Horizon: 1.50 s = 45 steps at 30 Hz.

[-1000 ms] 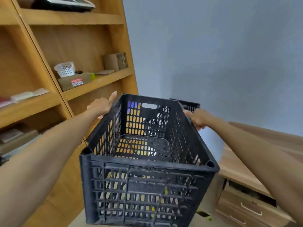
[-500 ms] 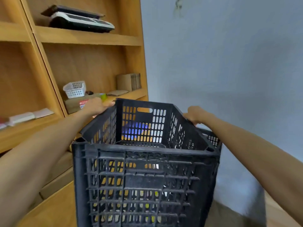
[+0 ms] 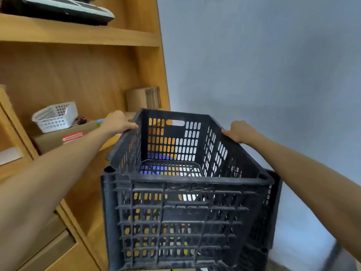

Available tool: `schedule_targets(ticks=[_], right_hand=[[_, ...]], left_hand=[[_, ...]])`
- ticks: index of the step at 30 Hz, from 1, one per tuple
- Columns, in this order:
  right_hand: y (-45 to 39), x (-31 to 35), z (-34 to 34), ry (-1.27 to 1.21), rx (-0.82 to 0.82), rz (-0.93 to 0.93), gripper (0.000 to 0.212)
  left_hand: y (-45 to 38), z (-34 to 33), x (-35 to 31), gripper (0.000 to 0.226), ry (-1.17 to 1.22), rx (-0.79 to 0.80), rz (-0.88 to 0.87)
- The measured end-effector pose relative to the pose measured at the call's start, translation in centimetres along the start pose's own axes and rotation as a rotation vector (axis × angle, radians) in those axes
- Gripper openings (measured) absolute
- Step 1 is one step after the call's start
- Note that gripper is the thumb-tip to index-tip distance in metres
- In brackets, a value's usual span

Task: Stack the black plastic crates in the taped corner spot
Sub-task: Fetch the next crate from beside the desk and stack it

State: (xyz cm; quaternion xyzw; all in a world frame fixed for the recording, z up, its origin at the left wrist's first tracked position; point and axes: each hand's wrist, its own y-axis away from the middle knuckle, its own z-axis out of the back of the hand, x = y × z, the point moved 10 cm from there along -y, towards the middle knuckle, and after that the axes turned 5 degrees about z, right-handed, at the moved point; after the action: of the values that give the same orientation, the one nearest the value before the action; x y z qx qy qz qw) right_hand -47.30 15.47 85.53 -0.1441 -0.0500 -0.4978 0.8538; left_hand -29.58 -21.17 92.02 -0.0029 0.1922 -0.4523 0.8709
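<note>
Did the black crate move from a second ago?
Yes. The black crate has gone up beside the wooden shelf: its far rim was below the cardboard stack, and now reaches it.

Black slotted crate (image 3: 181,212), white lattice basket (image 3: 55,117), tan wooden shelving (image 3: 82,36), seemingly blue-grey wall (image 3: 263,65).

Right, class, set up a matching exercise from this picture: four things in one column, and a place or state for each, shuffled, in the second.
1. black crate
2. white basket
3. left hand
4. right hand

A. on top of a cardboard box on the shelf
B. grips the crate's right rim
C. held by both hands, empty
D. grips the crate's left rim

Pairs: 1-C, 2-A, 3-D, 4-B
</note>
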Motion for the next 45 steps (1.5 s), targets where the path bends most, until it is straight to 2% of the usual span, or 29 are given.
schedule_targets(ticks=[5,10,13,17,26,33,39,45], right_hand=[[-6.0,-4.1,-0.3,0.057,0.013,-0.051,0.047],[-7.8,-8.4,-1.0,0.036,0.037,-0.149,0.046],[-7.3,-11.4,-1.3,0.015,0.033,-0.224,0.037],[-5.3,-15.3,-1.0,0.040,0.012,-0.333,0.037],[0.4,-21.8,0.7,0.151,-0.058,-0.642,0.038],[2.7,-24.4,-5.1,0.147,-0.096,-0.791,0.043],[1.8,-23.9,-5.0,0.212,-0.126,-0.847,0.039],[3.0,-23.1,-5.2,0.323,-0.117,-0.902,0.051]], left_hand=[[-7.1,-4.3,-4.0,0.050,0.007,-0.044,-0.046],[-11.9,-7.9,-9.3,0.054,-0.001,-0.043,-0.158],[-14.3,-9.7,-12.9,0.049,0.015,-0.024,-0.218],[-16.1,-12.6,-18.6,0.046,-0.043,0.002,-0.349],[-18.0,-22.1,-27.2,0.039,0.115,0.174,-0.489],[-17.8,-31.3,-27.8,0.039,0.149,0.296,-0.525],[-17.8,-32.5,-28.1,0.031,0.098,0.325,-0.531],[-16.1,-32.2,-28.6,0.037,-0.054,0.272,-0.615]])
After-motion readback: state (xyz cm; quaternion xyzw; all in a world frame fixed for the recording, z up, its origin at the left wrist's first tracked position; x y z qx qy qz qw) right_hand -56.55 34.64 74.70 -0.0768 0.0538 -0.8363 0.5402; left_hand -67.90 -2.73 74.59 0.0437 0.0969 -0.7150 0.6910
